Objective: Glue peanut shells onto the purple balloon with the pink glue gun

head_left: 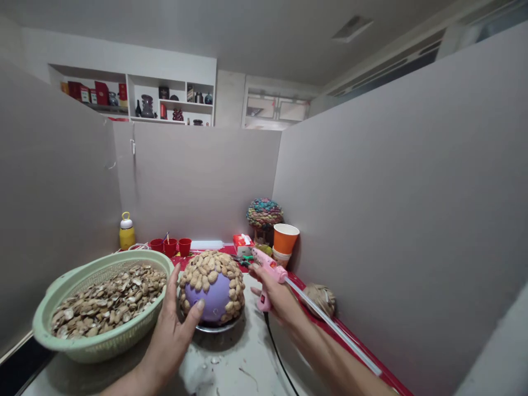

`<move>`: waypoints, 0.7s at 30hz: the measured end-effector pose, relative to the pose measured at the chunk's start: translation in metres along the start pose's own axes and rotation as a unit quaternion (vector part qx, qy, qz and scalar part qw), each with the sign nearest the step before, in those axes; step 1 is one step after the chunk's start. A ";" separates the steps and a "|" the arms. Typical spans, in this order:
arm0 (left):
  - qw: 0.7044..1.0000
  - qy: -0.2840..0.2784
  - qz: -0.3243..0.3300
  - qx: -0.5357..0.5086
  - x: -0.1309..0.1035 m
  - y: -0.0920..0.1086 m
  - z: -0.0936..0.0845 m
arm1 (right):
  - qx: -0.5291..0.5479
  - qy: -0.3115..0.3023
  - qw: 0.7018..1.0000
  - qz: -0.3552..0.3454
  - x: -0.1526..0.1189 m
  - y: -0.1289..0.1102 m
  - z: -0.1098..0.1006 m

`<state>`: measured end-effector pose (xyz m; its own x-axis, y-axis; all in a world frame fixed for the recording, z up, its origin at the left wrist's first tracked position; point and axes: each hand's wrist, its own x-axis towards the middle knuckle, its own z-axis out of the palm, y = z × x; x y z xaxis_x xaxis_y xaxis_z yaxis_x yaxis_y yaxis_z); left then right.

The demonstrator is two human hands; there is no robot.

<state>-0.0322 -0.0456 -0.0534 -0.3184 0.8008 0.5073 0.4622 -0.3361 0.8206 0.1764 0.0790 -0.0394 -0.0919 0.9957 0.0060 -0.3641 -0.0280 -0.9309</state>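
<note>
A purple ball [212, 298] partly covered with peanut shells sits in a shallow metal dish [220, 328] at the centre. My left hand [175, 324] is at the ball's left side, fingers spread and thumb over its lower left, holding nothing. To the right of the ball, my right hand [274, 291] is wrapped round a pink glue gun [269, 265] with a long clear glue stick [334, 324] out of its back. A green basket [93, 346] full of peanut shells stands at the left.
Red cups [185, 247], a yellow bottle [127, 236], a red tissue pack [243, 243] and orange paper cups [285, 238] stand at the back, near a multicoloured mushroom-shaped craft [264, 213]. A twine bundle [319, 300] lies at the right. Grey partitions [198, 181] enclose the table.
</note>
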 end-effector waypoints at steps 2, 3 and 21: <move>1.000 -0.013 -0.005 0.020 -0.009 -0.005 0.001 | 0.026 0.023 0.998 0.047 -0.005 0.009 -0.004; 0.999 -0.017 -0.004 0.029 -0.013 -0.007 0.002 | 0.042 0.026 0.997 0.067 -0.007 0.012 -0.005; 0.996 0.005 0.076 0.036 -0.023 -0.029 0.023 | 0.140 -0.037 0.985 0.097 0.010 0.031 0.012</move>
<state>-0.0191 -0.0429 -0.0945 -0.2479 0.7380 0.6276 0.5646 -0.4164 0.7126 0.1529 0.0866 -0.0632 -0.2493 0.9602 -0.1260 -0.5732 -0.2512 -0.7799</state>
